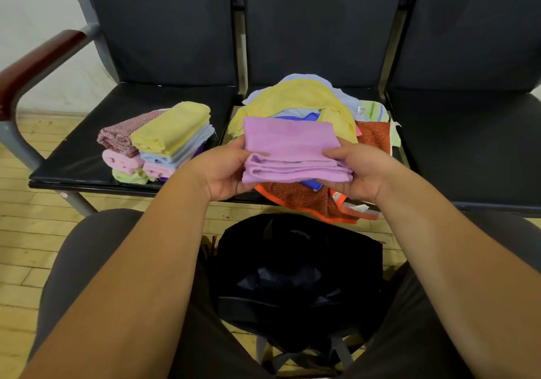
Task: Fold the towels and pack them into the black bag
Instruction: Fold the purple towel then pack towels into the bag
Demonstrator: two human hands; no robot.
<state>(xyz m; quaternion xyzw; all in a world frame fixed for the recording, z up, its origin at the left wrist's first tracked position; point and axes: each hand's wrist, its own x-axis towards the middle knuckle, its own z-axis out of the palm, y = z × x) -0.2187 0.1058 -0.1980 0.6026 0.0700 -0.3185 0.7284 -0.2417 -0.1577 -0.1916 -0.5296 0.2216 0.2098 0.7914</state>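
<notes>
A folded lilac towel [291, 147] is held in the air between both hands, above the middle seat. My left hand [222, 170] grips its left edge and my right hand [355, 170] grips its right edge. Behind and under it lies a loose pile of unfolded towels [298, 97], yellow, blue, orange and striped. A stack of folded towels [158, 141] rests on the left seat. The black bag [298, 273] stands open on the floor between my knees, with dark fabric inside.
A row of black padded seats [468, 144] with dark backrests faces me. A wooden armrest [38, 62] on a grey metal frame stands at the far left. The floor [26, 232] is light wooden parquet. My knees flank the bag.
</notes>
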